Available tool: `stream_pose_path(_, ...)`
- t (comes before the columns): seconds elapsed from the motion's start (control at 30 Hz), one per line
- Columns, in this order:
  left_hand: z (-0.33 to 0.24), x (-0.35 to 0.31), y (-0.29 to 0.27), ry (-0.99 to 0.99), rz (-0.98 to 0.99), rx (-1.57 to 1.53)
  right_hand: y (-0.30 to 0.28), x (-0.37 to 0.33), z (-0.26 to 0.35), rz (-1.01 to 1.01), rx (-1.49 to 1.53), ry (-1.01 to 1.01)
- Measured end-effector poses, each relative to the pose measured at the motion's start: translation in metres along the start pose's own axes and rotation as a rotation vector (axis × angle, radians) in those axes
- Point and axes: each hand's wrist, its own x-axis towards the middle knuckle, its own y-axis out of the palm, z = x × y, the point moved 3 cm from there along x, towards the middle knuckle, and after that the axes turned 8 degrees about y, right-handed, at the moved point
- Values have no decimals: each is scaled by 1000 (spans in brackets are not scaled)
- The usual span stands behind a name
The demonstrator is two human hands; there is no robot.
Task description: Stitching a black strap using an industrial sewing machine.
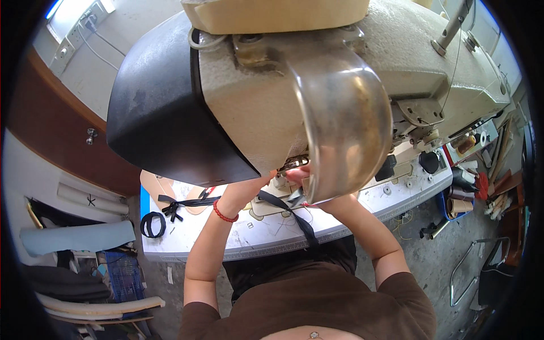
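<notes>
Beneath sewing machine [243,107], hands [247,191] tightly hemmed; black strap [302,224] crosses table edge [266,242].

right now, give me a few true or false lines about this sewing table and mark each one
1. A red bead bracelet is on the person's left wrist. True.
2. The black coil lies at the right end of the table. False: it lies near the left end.
3. A black strap reaches the table's near edge. True.
4. The left hand rests on the lap. False: it is up by the sewing machine, partly hidden.
5. The person's shirt is brown. True.
6. The machine's left end cover is white. False: it is black.
</notes>
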Motion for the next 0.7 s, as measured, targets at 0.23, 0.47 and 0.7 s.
stream_pose_path(0.23,1,-8,-4,140,9,51,-40,4,-6,-395,52,275)
stream_pose_path(0.47,15,-2,-9,-196,5,-121,-51,16,6,-271,-39,150)
stream_pose_path(0.7,30,0,-13,-104,26,-276,-26,11,-3,46,-231,-32)
